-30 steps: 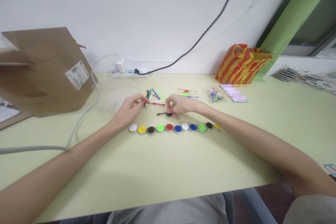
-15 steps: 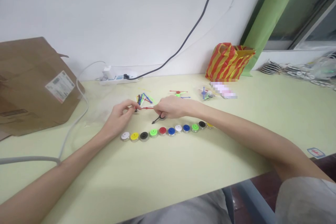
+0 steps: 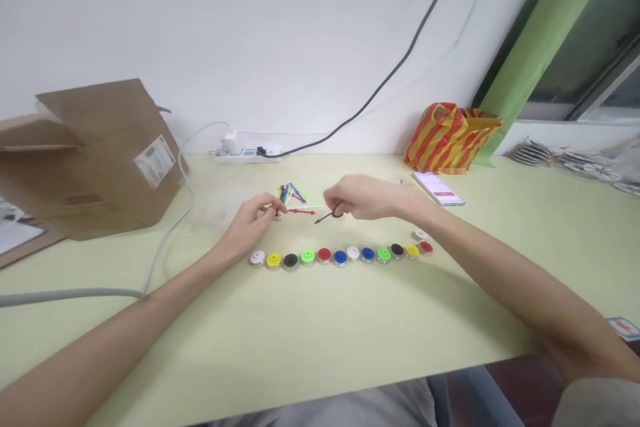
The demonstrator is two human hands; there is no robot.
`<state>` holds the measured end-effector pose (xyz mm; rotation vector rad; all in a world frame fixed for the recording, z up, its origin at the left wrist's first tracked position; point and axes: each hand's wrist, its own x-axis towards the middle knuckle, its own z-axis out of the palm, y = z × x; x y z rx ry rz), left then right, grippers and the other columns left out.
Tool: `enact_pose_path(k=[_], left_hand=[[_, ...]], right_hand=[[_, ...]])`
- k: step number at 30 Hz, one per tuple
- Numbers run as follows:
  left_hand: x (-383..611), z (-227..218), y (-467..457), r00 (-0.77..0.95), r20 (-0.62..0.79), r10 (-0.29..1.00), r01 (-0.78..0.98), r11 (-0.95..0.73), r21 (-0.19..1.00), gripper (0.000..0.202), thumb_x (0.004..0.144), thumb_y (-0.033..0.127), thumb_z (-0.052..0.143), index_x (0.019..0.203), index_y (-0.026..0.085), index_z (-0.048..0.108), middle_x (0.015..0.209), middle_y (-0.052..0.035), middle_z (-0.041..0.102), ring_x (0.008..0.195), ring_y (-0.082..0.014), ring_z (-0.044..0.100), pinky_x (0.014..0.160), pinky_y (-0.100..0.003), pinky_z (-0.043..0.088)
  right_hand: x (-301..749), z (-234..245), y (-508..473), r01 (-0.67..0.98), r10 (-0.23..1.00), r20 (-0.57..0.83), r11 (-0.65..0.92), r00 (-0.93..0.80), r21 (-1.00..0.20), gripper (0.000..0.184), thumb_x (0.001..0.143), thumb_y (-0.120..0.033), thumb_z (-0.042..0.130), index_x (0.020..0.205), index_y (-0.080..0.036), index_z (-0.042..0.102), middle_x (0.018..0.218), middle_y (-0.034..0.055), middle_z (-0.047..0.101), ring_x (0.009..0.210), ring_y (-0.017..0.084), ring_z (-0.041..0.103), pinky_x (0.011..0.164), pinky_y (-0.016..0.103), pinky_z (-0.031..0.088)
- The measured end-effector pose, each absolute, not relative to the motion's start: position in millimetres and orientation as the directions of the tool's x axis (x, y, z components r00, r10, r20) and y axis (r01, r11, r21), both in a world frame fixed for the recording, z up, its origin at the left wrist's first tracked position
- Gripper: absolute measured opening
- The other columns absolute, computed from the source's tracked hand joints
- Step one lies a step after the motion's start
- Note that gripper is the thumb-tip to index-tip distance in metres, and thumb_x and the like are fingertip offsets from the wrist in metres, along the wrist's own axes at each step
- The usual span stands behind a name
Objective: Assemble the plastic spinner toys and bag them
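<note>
My right hand is closed on a black arrow-shaped pointer, whose tip sticks out to the lower left, above the table. My left hand has thumb and forefinger brought together at the near end of a red arrow pointer; a dark bit shows under the fingertips, and what they grip is unclear. Just behind lies a small pile of coloured arrow pointers, with a white one beside it. In front of both hands runs a row of small round bases with coloured tops, including a red one.
A cardboard box stands at the left, with a grey cable in front of it. A power strip lies against the wall. At the back right are a striped bag and a phone.
My right hand has drawn away from the red pointer to the right, carrying the black pointer. The left hand stays by the red pointer. The whole view has shifted, showing more of the box.
</note>
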<state>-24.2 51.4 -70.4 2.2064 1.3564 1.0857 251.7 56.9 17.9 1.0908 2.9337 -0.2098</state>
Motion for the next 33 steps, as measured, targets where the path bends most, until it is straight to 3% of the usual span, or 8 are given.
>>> enact_pose_path(k=[5, 9, 13, 24, 30, 33], left_hand=[[-26.4, -72.5, 53.0, 0.261, 0.427, 0.866, 0.604, -0.492, 0.627, 0.028, 0.089, 0.027, 0.043, 0.09, 0.021, 0.071, 0.098, -0.0041, 0.071, 0.097, -0.0222, 0.062, 0.092, -0.035, 0.047], [-27.1, -71.3, 54.2, 0.28, 0.432, 0.857, 0.614, -0.506, 0.605, 0.029, 0.091, 0.029, 0.043, 0.088, 0.021, 0.07, 0.097, -0.0039, 0.071, 0.095, -0.0219, 0.063, 0.09, -0.034, 0.047], [-27.0, -69.5, 55.2, 0.283, 0.445, 0.85, 0.628, -0.515, 0.583, 0.031, 0.092, 0.034, 0.043, 0.087, 0.022, 0.071, 0.098, -0.0043, 0.072, 0.097, -0.0228, 0.064, 0.09, -0.035, 0.047], [-28.9, -67.4, 56.3, 0.278, 0.438, 0.855, 0.666, -0.5, 0.553, 0.031, 0.093, 0.036, 0.043, 0.087, 0.023, 0.071, 0.1, -0.004, 0.073, 0.1, -0.0243, 0.064, 0.091, -0.035, 0.046], [-29.3, -67.5, 56.8, 0.271, 0.453, 0.849, 0.673, -0.503, 0.542, 0.03, 0.093, 0.036, 0.043, 0.085, 0.025, 0.07, 0.099, -0.003, 0.073, 0.1, -0.0248, 0.063, 0.091, -0.036, 0.045], [-30.0, -69.0, 58.3, 0.268, 0.457, 0.848, 0.677, -0.503, 0.538, 0.03, 0.093, 0.036, 0.043, 0.086, 0.026, 0.07, 0.101, -0.0026, 0.073, 0.101, -0.0249, 0.064, 0.087, -0.035, 0.045]], right_hand=[[275.5, 32.8, 65.4, 0.761, 0.736, -0.195, 0.632, -0.648, -0.142, 0.005, 0.086, -0.018, 0.066, 0.089, -0.016, 0.07, 0.101, 0.0072, 0.072, 0.077, 0.016, 0.06, 0.061, 0.025, 0.037], [276.1, 19.0, 78.1, 0.802, 0.754, -0.314, 0.595, -0.578, -0.046, 0.011, 0.082, -0.021, 0.072, 0.092, -0.015, 0.072, 0.098, 0.0076, 0.071, 0.073, 0.016, 0.059, 0.058, 0.026, 0.037], [276.5, 5.7, 91.5, 0.812, 0.743, -0.381, 0.583, -0.551, -0.038, 0.015, 0.079, -0.023, 0.076, 0.091, -0.015, 0.073, 0.091, 0.0061, 0.072, 0.072, 0.017, 0.061, 0.057, 0.026, 0.037], [281.1, 2.9, 101.2, 0.822, 0.775, -0.298, 0.564, -0.558, -0.072, 0.013, 0.08, -0.02, 0.075, 0.086, -0.017, 0.064, 0.08, 0.0039, 0.071, 0.07, 0.016, 0.063, 0.058, 0.026, 0.038], [310.1, 36.7, 75.7, 0.832, 0.811, -0.191, 0.522, -0.553, -0.191, 0.013, 0.082, -0.019, 0.071, 0.09, -0.017, 0.062, 0.085, 0.0037, 0.071, 0.07, 0.015, 0.064, 0.057, 0.025, 0.039], [337.4, 43.6, 55.1, 0.877, 0.817, -0.318, 0.442, -0.481, -0.189, 0.017, 0.082, -0.021, 0.074, 0.095, -0.017, 0.064, 0.09, 0.0048, 0.072, 0.072, 0.015, 0.065, 0.058, 0.025, 0.041]])
